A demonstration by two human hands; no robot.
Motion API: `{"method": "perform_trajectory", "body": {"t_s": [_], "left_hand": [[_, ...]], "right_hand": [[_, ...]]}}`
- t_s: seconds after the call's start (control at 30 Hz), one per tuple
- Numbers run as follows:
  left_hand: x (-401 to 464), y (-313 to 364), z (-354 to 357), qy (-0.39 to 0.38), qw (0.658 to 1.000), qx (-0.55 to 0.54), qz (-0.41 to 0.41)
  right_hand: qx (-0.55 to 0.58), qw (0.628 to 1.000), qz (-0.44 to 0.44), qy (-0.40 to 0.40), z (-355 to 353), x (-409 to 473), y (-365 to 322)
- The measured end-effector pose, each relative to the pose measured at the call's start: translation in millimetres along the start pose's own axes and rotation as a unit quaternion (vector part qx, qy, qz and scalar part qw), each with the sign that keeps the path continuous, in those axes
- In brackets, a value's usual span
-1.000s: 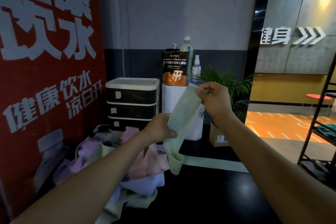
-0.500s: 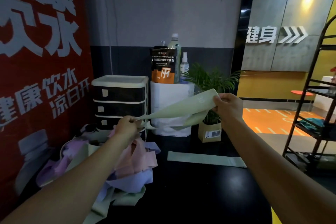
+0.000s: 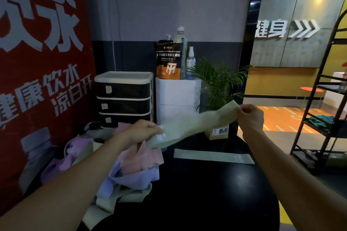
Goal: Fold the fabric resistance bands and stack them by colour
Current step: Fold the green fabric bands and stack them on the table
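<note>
A pale green fabric band [image 3: 195,125] is stretched in the air between my hands, above the black table [image 3: 206,193]. My left hand [image 3: 142,131] grips its lower left end and my right hand [image 3: 249,117] pinches its raised right end. Another green band [image 3: 212,156] lies flat on the table beneath, towards the back. A loose heap of bands sits at the left: pink ones [image 3: 139,157], a lilac-blue one [image 3: 131,178], purple ones [image 3: 75,148] and green ones [image 3: 105,204].
A black three-drawer unit [image 3: 124,97] stands at the back left, beside a white box [image 3: 177,99] carrying a powder pouch [image 3: 169,60] and bottles. A potted plant [image 3: 217,88] stands behind the held band. A red wall panel is left, a dark metal shelf rack [image 3: 323,118] right.
My hands have spread the green band from hanging nearly upright to stretched almost level. My right hand has moved right and down, and my left hand has gone to the band's other end.
</note>
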State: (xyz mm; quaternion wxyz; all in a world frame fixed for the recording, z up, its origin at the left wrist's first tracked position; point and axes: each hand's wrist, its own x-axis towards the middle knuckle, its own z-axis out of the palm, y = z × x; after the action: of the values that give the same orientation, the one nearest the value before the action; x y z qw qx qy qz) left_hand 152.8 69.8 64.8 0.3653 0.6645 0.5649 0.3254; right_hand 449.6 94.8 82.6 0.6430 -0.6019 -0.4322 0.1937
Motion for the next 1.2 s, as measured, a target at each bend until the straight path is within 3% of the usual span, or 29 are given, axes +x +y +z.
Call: {"method": "perform_trajectory", "body": {"t_s": [0.13, 0.2, 0.3, 0.43, 0.63, 0.77, 1.07, 1.2], "left_hand": [[6.4, 1.3, 16.2, -0.068, 0.977, 0.191, 0.068], [14.1, 4.5, 26.4, -0.054, 0.963, 0.243, 0.105], [14.6, 30.7, 39.5, 0.014, 0.981, 0.139, 0.136], [16.2, 72.7, 48.2, -0.018, 0.989, -0.023, 0.145], [24.7, 104.4, 60.0, -0.051, 0.979, -0.121, 0.157], [33.3, 114.0, 68.7, -0.017, 0.969, -0.200, 0.147], [50.3, 110.1, 63.6, 0.103, 0.926, -0.346, 0.107], [60.9, 81.4, 55.9, 0.168, 0.915, -0.361, 0.063]], "right_hand": [[-0.001, 0.994, -0.052, -0.096, 3.9, -6.0, -7.7], [0.015, 0.985, -0.076, -0.154, 6.0, -12.1, -15.8], [0.021, 0.966, -0.117, -0.228, 8.1, -22.1, -28.8], [0.017, 0.939, -0.178, -0.294, 5.7, -31.9, -44.8], [0.069, 0.944, -0.143, -0.289, -3.1, -21.6, -51.1], [0.115, 0.935, -0.086, -0.324, -11.3, -20.4, -33.5], [-0.112, 0.896, -0.026, -0.429, -10.6, -23.4, 47.8], [-0.169, 0.896, -0.033, -0.409, -21.4, -17.5, 75.9]]}}
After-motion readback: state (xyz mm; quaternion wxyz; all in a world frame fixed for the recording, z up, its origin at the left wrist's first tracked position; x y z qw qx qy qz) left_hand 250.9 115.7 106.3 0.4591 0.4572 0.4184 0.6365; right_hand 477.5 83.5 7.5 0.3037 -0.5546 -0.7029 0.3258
